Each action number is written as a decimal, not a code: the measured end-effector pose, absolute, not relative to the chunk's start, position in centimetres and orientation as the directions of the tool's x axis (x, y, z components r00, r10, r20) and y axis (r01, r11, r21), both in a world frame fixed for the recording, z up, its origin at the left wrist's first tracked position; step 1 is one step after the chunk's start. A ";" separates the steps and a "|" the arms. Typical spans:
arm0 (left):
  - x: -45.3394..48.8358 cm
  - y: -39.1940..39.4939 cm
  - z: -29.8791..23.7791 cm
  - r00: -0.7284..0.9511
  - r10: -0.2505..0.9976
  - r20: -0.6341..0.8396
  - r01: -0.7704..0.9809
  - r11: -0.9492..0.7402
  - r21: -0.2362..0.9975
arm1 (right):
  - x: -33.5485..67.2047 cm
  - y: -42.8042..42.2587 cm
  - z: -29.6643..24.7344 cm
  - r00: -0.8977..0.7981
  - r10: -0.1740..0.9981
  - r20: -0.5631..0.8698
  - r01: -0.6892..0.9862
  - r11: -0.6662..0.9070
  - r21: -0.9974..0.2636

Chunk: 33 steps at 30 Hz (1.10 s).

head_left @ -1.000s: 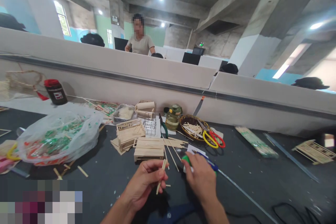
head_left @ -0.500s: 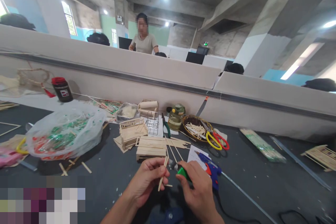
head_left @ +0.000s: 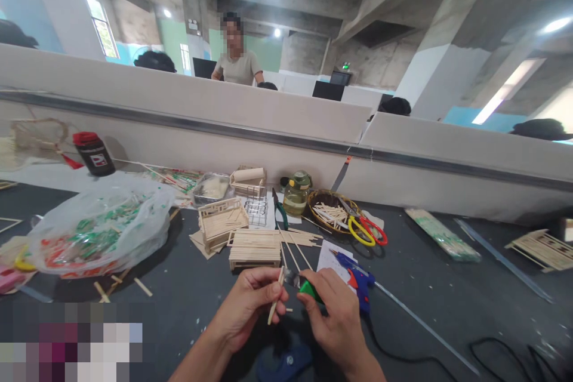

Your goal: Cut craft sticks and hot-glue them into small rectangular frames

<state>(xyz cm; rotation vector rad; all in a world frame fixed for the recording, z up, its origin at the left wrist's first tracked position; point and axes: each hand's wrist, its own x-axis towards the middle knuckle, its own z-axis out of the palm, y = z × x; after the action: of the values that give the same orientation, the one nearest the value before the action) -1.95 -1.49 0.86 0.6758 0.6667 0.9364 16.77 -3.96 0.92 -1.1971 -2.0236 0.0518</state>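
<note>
My left hand (head_left: 257, 298) pinches a short pale wooden stick (head_left: 276, 298), held at a slant between thumb and fingers. My right hand (head_left: 333, 310) is closed round a green-handled tool (head_left: 308, 290) with a shiny grey metal end (head_left: 292, 277). That metal end points left and is at the stick's upper part; whether it touches cannot be made out. Just beyond my hands stands a small slatted wooden stick model (head_left: 255, 248), with loose thin sticks (head_left: 295, 249) beside it. A blue tool (head_left: 286, 364) lies below my hands, partly in shadow.
A blue glue gun (head_left: 358, 280) with its cord lies right of my right hand. Behind are a basket of sticks (head_left: 313, 198), scissors (head_left: 364, 233), a jar (head_left: 296, 197) and pliers (head_left: 280, 215). A plastic bag (head_left: 107, 221) stands left. A person (head_left: 237, 65) is beyond the partition.
The view has shifted slightly, so the table things appear a little farther left. Both hands keep their grips, and the metal end stays close to the stick.
</note>
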 end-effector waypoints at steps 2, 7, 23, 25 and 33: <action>-1.9 -1.5 0.9 0.430 0.878 -0.212 -0.483 0.422 0.767 | 16.8 -3.9 0.9 -0.263 0.763 0.591 0.733 0.556 -0.391; -1.9 -1.5 0.8 0.426 0.880 -0.212 -0.481 0.418 0.771 | 16.8 -3.9 1.0 -0.264 0.765 0.588 0.739 0.552 -0.386; -1.7 -1.8 1.4 0.385 0.896 -0.223 -0.441 0.390 0.808 | 19.1 -3.3 0.1 -0.011 0.788 0.616 0.796 0.379 -0.471; -1.7 -1.6 1.2 0.353 0.901 -0.251 -0.461 0.401 0.791 | 18.4 -3.7 0.5 -0.078 0.772 0.630 0.783 0.439 -0.441; -1.6 -1.5 1.1 0.343 0.902 -0.262 -0.490 0.410 0.769 | 16.9 -4.4 1.2 -0.256 0.721 0.644 0.747 0.570 -0.342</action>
<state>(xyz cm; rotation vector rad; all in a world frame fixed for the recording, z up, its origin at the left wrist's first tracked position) -1.61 -1.47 1.14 0.6428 0.7561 0.9899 16.94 -4.39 1.23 -1.1736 -2.0071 -0.0404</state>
